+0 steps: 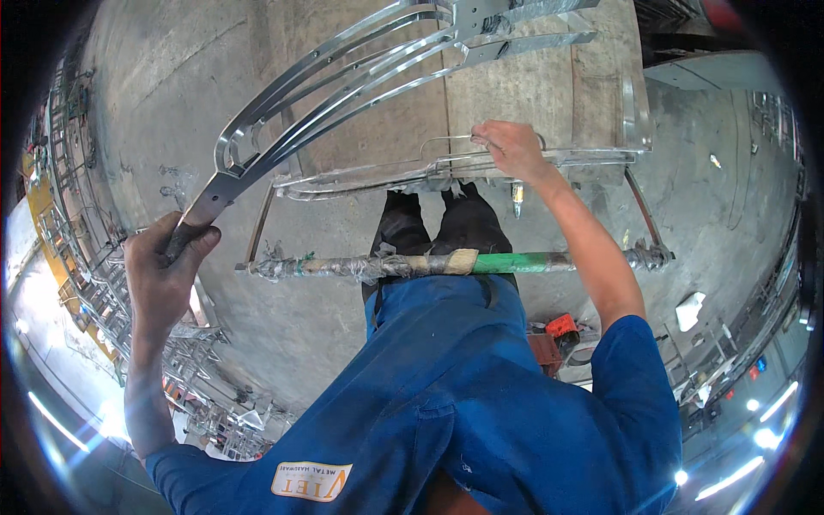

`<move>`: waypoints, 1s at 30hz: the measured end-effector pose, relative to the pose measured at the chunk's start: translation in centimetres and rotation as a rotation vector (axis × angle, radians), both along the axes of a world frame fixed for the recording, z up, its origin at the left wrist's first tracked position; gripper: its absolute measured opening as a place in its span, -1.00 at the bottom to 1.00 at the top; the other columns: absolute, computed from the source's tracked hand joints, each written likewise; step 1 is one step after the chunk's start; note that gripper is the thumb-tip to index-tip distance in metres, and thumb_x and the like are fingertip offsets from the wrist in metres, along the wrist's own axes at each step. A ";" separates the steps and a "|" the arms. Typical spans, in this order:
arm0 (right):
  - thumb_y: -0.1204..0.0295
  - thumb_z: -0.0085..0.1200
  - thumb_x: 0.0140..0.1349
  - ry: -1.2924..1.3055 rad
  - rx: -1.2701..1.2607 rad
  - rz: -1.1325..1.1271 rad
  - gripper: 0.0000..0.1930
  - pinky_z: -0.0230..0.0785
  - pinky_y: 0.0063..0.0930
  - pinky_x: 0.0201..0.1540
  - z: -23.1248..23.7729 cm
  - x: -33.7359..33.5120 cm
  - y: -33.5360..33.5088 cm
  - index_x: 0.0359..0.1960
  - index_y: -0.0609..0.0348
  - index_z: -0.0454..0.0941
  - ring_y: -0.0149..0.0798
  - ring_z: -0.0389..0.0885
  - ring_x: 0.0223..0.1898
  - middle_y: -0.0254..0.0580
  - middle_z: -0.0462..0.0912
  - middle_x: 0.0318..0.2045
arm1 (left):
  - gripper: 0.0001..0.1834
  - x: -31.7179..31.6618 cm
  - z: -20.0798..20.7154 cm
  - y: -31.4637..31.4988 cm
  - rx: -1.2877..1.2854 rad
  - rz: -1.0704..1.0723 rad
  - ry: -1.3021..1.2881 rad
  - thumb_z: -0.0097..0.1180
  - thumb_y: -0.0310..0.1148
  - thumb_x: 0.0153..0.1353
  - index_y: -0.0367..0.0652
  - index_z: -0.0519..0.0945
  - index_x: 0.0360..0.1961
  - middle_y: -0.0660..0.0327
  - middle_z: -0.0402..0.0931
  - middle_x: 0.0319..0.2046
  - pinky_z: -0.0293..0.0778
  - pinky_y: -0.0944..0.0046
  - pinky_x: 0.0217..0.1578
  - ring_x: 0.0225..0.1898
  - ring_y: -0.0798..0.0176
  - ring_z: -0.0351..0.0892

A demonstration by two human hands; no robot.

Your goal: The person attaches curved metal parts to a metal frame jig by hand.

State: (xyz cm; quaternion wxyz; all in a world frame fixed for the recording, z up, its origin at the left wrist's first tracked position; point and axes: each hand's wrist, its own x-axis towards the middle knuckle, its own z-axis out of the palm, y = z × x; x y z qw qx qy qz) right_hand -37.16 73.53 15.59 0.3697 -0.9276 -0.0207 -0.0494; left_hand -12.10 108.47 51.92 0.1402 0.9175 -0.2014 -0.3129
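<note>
Strips of the curved metal frame already look joined at the end plate; what finishing is left, you cannot tell from here. Your left hand grips its narrow end, the rest slanting up over the worktable. Your right hand is curled around a thin bent rod at the near edge.

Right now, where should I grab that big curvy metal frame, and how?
Probably by the solid flat end of the curved metal frame, coming from the near left and wrapping around it, as the left hand does. There it is one narrow piece, pointing toward the person; farther along it splits into strips with open gaps.
</note>
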 end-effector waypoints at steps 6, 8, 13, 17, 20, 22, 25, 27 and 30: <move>0.54 0.20 0.11 0.000 0.041 -0.005 -0.71 0.55 -0.16 -0.27 0.3 -0.7 0.8 -0.10 0.04 0.64 -0.06 0.69 -0.27 -0.25 0.70 -0.26 | -0.83 0.0 -0.2 0.5 0.030 -0.027 -0.003 0.38 -0.50 0.19 -0.38 0.72 -0.23 0.19 0.68 -0.52 0.37 0.39 -0.43 -0.49 0.48 0.51; 0.51 0.21 0.14 -0.031 0.047 -0.021 -0.74 0.54 -0.16 -0.28 -0.1 -0.8 1.1 -0.10 0.04 0.64 -0.06 0.69 -0.27 -0.25 0.71 -0.27 | -0.82 -0.3 -0.6 0.7 -0.053 -0.042 -0.049 0.38 -0.49 0.19 -0.38 0.72 -0.23 0.18 0.69 -0.50 0.38 0.39 -0.42 -0.47 0.48 0.52; 0.46 0.23 0.19 -0.028 0.040 -0.043 -0.77 0.55 -0.18 -0.26 -1.2 -1.2 1.6 -0.10 0.05 0.65 -0.07 0.71 -0.25 -0.24 0.72 -0.26 | -0.80 -0.3 -0.9 0.9 -0.045 -0.010 -0.030 0.39 -0.48 0.19 -0.39 0.72 -0.22 0.18 0.70 -0.47 0.41 0.39 -0.39 -0.45 0.48 0.54; 0.48 0.24 0.16 -0.066 0.053 -0.041 -0.75 0.55 -0.18 -0.25 -1.7 -1.2 2.3 -0.10 0.07 0.64 -0.06 0.71 -0.25 -0.22 0.72 -0.27 | -0.80 -0.5 -0.7 0.2 0.023 0.023 0.011 0.39 -0.48 0.19 -0.39 0.73 -0.20 0.17 0.71 -0.45 0.44 0.39 -0.37 -0.43 0.47 0.56; 0.54 0.24 0.10 -0.070 0.071 -0.014 -0.69 0.55 -0.17 -0.25 -1.7 -1.3 2.5 -0.08 0.07 0.63 -0.03 0.71 -0.22 -0.20 0.71 -0.24 | -0.72 -0.4 -1.2 1.5 -0.011 0.036 0.025 0.39 -0.35 0.25 -0.39 0.69 -0.17 0.32 0.60 -0.47 0.33 0.40 -0.38 -0.42 0.50 0.41; 0.57 0.22 0.05 -0.048 0.028 0.008 -0.64 0.56 -0.16 -0.23 -2.0 -1.6 2.3 -0.06 0.07 0.62 -0.03 0.70 -0.19 -0.20 0.70 -0.20 | -0.72 -0.3 -1.3 1.6 -0.009 0.021 0.021 0.39 -0.35 0.25 -0.39 0.69 -0.18 0.32 0.60 -0.47 0.33 0.40 -0.38 -0.42 0.50 0.42; 0.60 0.20 0.01 -0.064 0.034 0.004 -0.59 0.56 -0.14 -0.21 -2.3 -1.8 2.3 -0.03 0.06 0.62 -0.02 0.69 -0.18 -0.21 0.69 -0.19 | -0.73 -0.3 -1.7 1.5 -0.010 0.019 0.020 0.40 -0.36 0.24 -0.38 0.70 -0.18 0.32 0.60 -0.47 0.33 0.40 -0.38 -0.42 0.51 0.42; 0.60 0.20 0.02 -0.063 0.041 0.006 -0.60 0.56 -0.14 -0.22 -2.4 -1.6 2.4 -0.04 0.06 0.62 -0.02 0.69 -0.19 -0.21 0.69 -0.20 | -0.74 -0.4 -1.8 1.6 -0.014 0.033 0.022 0.40 -0.37 0.24 -0.38 0.70 -0.19 0.32 0.60 -0.47 0.33 0.40 -0.38 -0.42 0.51 0.42; 0.59 0.20 0.02 -0.054 0.048 0.024 -0.60 0.56 -0.14 -0.24 -2.1 -1.4 2.0 -0.04 0.06 0.62 -0.02 0.69 -0.22 -0.21 0.69 -0.22 | -0.75 -0.4 -1.9 1.9 -0.011 0.022 -0.011 0.40 -0.38 0.23 -0.37 0.70 -0.19 0.33 0.60 -0.47 0.32 0.42 -0.38 -0.42 0.52 0.42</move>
